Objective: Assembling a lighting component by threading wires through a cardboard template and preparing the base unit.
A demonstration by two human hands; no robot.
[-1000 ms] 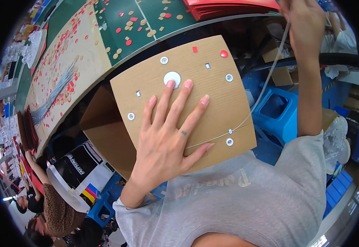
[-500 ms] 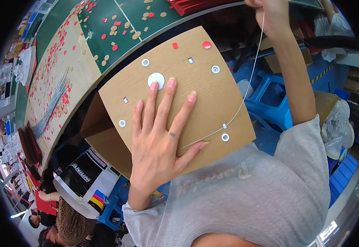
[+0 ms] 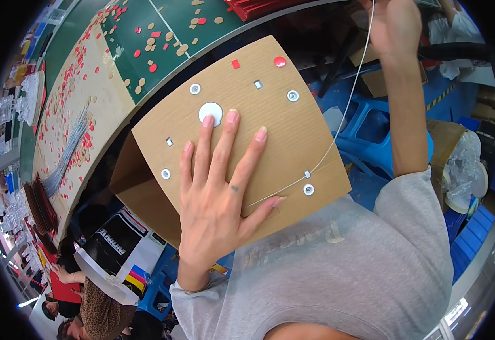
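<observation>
My left hand (image 3: 213, 198) lies flat with fingers spread on a brown cardboard panel (image 3: 293, 136). Its fingertips touch a white disc (image 3: 209, 113) on the panel. White round fittings (image 3: 195, 89), small rectangular slots (image 3: 258, 85), a red square (image 3: 236, 64) and a red circle (image 3: 280, 62) dot the surface. A thin white cord (image 3: 347, 107) comes out from under my left hand, passes a small slot near the lower right, and rises to my right hand (image 3: 398, 25). That hand is closed on the cord at the top edge, where its fingertips are cut off.
A cardboard box (image 3: 145, 192) is beneath the panel. Beyond it, a curved green table (image 3: 140, 34) carries scattered red and brown cutouts and a bundle of grey strands (image 3: 69, 150). A blue stool (image 3: 372, 127) stands at right. Another person (image 3: 103, 306) works at lower left.
My right hand has moved slightly right and up, drawing the cord with it. The panel has shifted a little left in view; my left hand stays flat on it.
</observation>
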